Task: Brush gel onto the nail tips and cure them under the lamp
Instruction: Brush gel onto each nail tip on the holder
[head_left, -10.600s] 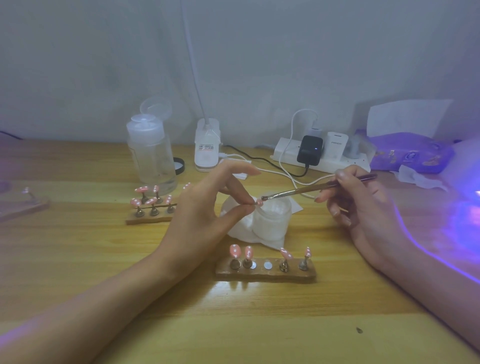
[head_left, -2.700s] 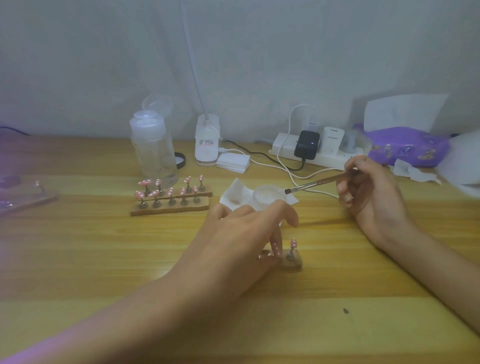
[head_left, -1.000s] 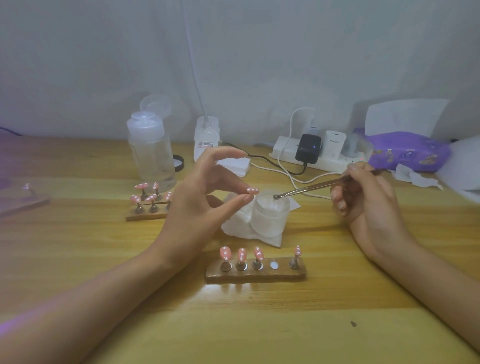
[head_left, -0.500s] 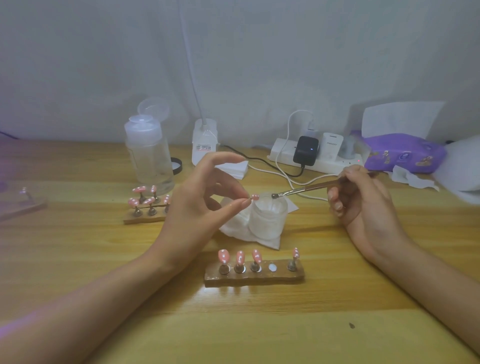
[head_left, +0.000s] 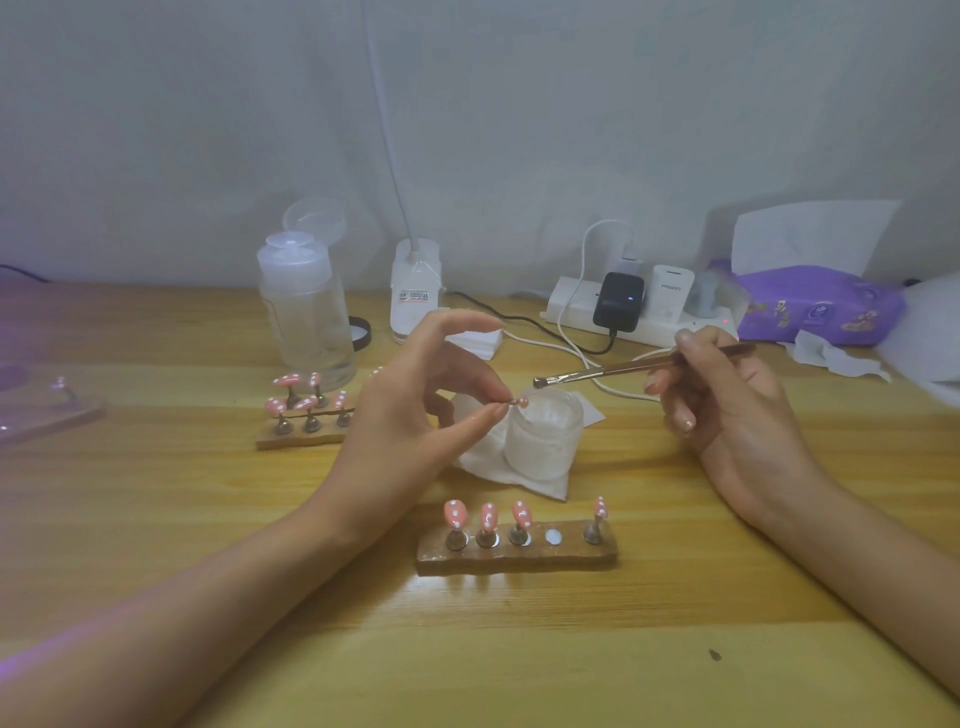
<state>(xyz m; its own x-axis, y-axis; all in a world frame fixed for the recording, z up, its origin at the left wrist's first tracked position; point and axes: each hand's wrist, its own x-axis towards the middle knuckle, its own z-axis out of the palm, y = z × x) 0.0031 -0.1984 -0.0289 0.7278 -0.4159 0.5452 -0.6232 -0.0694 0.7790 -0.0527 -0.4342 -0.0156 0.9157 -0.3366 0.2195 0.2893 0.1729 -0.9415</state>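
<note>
A pale wall (head_left: 467, 104) backs a wooden tabletop (head_left: 182, 519), and two bare forearms reach over the tabletop from the near edge. The left hand (head_left: 405, 421) is raised at the centre, with the forefinger arched high and free. Its thumb and a lower finger pinch the little stand of a pink nail tip (head_left: 521, 401) over the left rim of the gel jar (head_left: 545, 441). The right hand (head_left: 727, 410) is curled round a brush (head_left: 623, 368), which it holds like a pen. The bristle end points left above the jar's far rim, near the nail tip but apart from it.

At the back left stands a clear pump bottle (head_left: 306, 317) of clear liquid with its flip lid up. A purple tissue pack (head_left: 821, 309) lies at the back right with a sheet standing out of it, and beside it is a white power strip (head_left: 571, 312) with chargers plugged in.

The frosted gel jar is open, shows whitish contents, and sits on a white wipe (head_left: 483, 460). In front of it, the near holder (head_left: 519, 558) carries three dotted pink tips on its left pegs, then a bare round spot, then one tip at the right end. The far holder (head_left: 296, 440), just in front of the bottle, carries more pink tips and is partly hidden by the left hand.
</note>
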